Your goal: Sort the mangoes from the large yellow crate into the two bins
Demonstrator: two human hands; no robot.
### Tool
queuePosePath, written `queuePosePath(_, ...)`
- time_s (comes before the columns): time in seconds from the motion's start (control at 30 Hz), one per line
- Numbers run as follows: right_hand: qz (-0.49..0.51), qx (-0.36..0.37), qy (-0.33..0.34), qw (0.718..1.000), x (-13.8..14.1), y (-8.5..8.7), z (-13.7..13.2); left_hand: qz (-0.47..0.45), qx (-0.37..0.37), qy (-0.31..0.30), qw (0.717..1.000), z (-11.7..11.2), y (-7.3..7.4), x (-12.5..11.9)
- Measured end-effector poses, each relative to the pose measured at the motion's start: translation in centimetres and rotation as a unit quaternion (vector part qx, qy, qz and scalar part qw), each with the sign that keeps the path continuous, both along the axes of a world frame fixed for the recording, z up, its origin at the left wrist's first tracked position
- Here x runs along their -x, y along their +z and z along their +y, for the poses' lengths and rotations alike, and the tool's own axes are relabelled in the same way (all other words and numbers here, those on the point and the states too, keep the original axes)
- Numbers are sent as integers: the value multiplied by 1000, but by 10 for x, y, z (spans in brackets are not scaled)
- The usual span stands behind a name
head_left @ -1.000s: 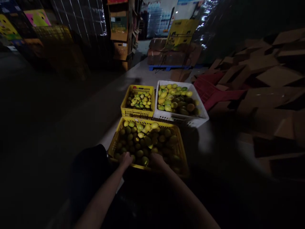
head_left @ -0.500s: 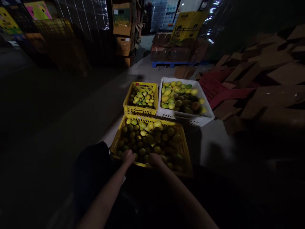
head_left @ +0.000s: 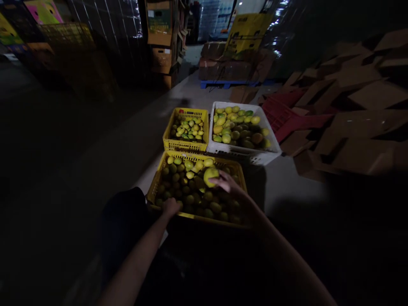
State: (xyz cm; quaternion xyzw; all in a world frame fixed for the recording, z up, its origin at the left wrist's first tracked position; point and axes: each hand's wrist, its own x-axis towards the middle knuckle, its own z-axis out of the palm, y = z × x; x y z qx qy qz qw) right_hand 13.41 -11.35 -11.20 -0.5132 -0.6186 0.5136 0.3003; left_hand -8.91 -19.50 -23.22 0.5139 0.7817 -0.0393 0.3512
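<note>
A large yellow crate heaped with green-yellow fruit stands right in front of me on the floor. My left hand rests closed on the crate's near rim, at its left corner. My right hand is stretched forward over the heap, fingers wrapped round one yellow-green fruit held just above the others. Beyond it sit a smaller yellow crate of small fruit and, to its right, a white crate of larger yellow and green fruit.
Flattened cardboard boxes lie piled on the right, with a red crate among them. Stacked cartons on a blue pallet stand at the back. Dark shelving and boxes line the left. Pale floor runs past the crates.
My right hand left the near rim, reached forward over the heap and closed on a fruit. My left hand stayed on the rim.
</note>
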Motion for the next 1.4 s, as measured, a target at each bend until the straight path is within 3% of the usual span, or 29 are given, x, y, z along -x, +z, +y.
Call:
queuePosePath(0.07, 230, 69, -51, 969, -11, 25, -3, -13, 27, -24, 999, 4, -1, 2)
queuePosePath(0.17, 395, 129, -110, 903, -24, 43, -17, -33, 50, -48, 997, 12, -6, 3)
queuePosePath(0.33, 490, 223, -206, 817, -34, 45, -28, -68, 37, -42, 996, 19, -16, -7)
queuePosePath(0.53, 519, 286, -207, 778, -31, 48, -26, -141, -17, -2, 990, 22, -13, -12)
queuePosePath(0.6, 518, 292, -211, 776, -29, 48, -26, -175, -43, 5, 984, 32, 0, -5)
queuePosePath(0.67, 519, 302, -210, 772, -26, 47, -28, -211, -72, 7, 975, 50, 23, 4)
queuePosePath(0.83, 518, 314, -204, 769, -23, 43, -31, -314, -145, 0, 938, 91, 113, 16)
queuePosePath(0.87, 518, 309, -195, 773, -23, 42, -31, -363, -155, 9, 919, 92, 131, 15)
queuePosePath(0.97, 522, 279, -167, 788, -23, 39, -32, -556, -176, 72, 810, 83, 168, 5)
queuePosePath(1.0, 524, 267, -164, 792, -23, 38, -32, -600, -176, 93, 775, 78, 175, 1)
queuePosePath(1.07, 526, 249, -173, 794, -23, 37, -33, -644, -165, 126, 737, 69, 181, -6)
queuePosePath(1.23, 515, 252, -224, 788, -23, 36, -36, -670, -121, 180, 710, 63, 178, -11)
queuePosePath(1.4, 509, 240, -180, 807, -19, 42, -38, -716, -100, 182, 667, 59, 176, -8)
